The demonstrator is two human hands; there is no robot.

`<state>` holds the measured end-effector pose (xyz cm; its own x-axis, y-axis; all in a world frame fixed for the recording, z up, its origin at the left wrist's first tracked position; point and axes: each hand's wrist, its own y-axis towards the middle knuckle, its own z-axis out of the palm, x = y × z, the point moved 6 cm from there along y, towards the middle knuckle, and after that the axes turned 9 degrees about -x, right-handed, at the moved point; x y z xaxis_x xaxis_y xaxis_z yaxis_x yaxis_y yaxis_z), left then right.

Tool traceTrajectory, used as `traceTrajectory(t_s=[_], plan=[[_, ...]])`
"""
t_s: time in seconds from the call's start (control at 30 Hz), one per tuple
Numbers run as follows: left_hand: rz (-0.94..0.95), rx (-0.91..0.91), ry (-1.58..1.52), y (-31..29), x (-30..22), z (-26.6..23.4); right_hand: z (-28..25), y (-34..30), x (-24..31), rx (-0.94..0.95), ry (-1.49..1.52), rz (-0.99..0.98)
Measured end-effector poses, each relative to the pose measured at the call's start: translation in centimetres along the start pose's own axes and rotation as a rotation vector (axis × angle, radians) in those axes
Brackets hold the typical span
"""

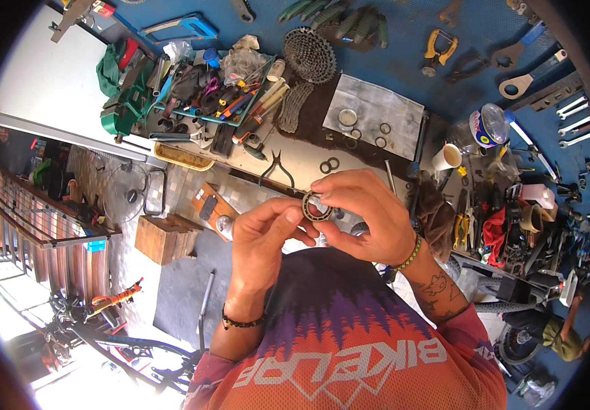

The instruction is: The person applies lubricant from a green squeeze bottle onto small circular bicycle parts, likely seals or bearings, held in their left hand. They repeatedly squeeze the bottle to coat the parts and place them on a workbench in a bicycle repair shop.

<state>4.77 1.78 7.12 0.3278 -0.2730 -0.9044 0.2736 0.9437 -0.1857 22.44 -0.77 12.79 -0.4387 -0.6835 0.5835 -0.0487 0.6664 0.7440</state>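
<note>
Wrenches (pixel 575 124) hang on a blue wall (pixel 404 61) beside the crowded bench (pixel 237 158) of a bicycle workshop, where a gear cluster (pixel 310 56) and a bundled chain (pixel 297 108) sit near heaped hand tools (pixel 230 102); part of a bike (pixel 124 339) shows at left, a spoked wheel (pixel 519 344) at right.

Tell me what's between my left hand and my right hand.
In the head view, a ring-shaped ball bearing sits between your left hand and your right hand, held at its rim by both.
</note>
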Motion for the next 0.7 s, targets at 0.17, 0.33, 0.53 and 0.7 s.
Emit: traceTrajectory(t_s=[0.17,0.33,0.53,0.7], plan=[[0.255,-0.306,0.343,2.0,-5.4,-3.7,2.0,-0.9,-5.0,0.041,-0.092,0.277],[1.147,0.02,0.998,6.2,-15.7,6.3,2.4,-7.3,-16.6,0.025,-0.174,0.534],[0.956,0.338,1.068,9.9,-16.1,11.9,5.2,-11.8,-24.9,0.381,-0.392,0.347],[0.616,-0.025,0.935,9.3,-3.3,0.8,6.4,-16.1,-26.7,0.324,-0.497,0.387]])
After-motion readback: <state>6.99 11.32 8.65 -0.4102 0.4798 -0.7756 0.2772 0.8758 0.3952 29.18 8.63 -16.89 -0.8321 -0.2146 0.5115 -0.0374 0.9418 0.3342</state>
